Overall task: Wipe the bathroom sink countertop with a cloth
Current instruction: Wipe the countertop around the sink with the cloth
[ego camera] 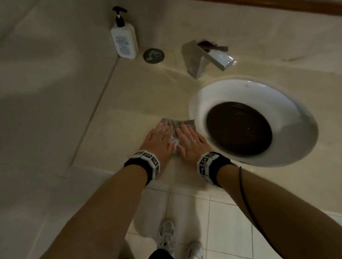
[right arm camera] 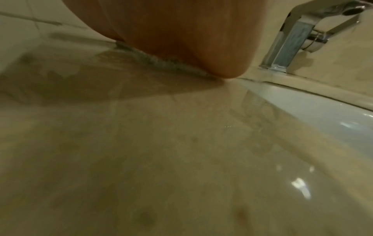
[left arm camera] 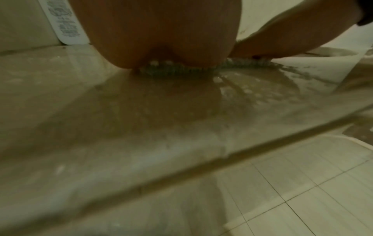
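A grey cloth (ego camera: pixel 174 127) lies flat on the beige stone countertop (ego camera: pixel 133 95), just left of the white sink basin (ego camera: pixel 252 92). My left hand (ego camera: pixel 159 137) and right hand (ego camera: pixel 190 141) press side by side on it with straight fingers. In the left wrist view the heel of my left hand (left arm camera: pixel 161 35) sits on the cloth edge (left arm camera: pixel 177 71), with a wet sheen on the countertop (left arm camera: pixel 141 127) in front. In the right wrist view my right hand (right arm camera: pixel 181 32) covers the cloth (right arm camera: pixel 161 63) on the countertop (right arm camera: pixel 161 143), and only a strip of cloth shows.
A white pump bottle (ego camera: pixel 123 35) stands in the back left corner beside a dark round disc (ego camera: pixel 153 55). A chrome faucet (ego camera: pixel 205 58) rises behind the basin, which has a dark drain area (ego camera: pixel 239 128). The counter's front edge is close behind my wrists, tiled floor (ego camera: pixel 220 218) below.
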Demonstrator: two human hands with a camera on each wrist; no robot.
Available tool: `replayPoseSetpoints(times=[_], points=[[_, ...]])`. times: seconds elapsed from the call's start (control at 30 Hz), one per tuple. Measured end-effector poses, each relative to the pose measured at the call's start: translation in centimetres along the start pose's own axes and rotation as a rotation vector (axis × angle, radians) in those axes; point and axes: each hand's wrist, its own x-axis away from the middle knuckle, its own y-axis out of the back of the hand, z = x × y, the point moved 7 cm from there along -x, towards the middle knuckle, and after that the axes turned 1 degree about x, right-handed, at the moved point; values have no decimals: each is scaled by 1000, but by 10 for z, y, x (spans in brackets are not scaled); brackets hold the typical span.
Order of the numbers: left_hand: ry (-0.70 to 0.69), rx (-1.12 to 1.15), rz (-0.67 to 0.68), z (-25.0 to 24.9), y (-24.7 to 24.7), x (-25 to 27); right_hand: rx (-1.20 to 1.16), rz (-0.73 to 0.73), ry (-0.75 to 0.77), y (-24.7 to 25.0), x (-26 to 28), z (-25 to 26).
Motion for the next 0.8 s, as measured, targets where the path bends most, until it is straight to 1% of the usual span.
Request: replayPoseSetpoints(times=[0.17, 0.3, 0.4, 0.67, 0.8], points=[[-43, -9, -28, 1, 11, -25, -89, -22, -57, 10, -15, -10], [-10, 22, -18, -3, 10, -25, -116, -10, -73, 9, -13, -11], [-27, 10, -14, -7, 5, -22, -103, -15, -82, 6, -4, -11], [-15, -34, -46, -44, -8, 19, 24, 20, -59, -14, 43, -18], [34, -23, -20, -74, -19, 49, 27, -15, -34, -26, 84, -23]])
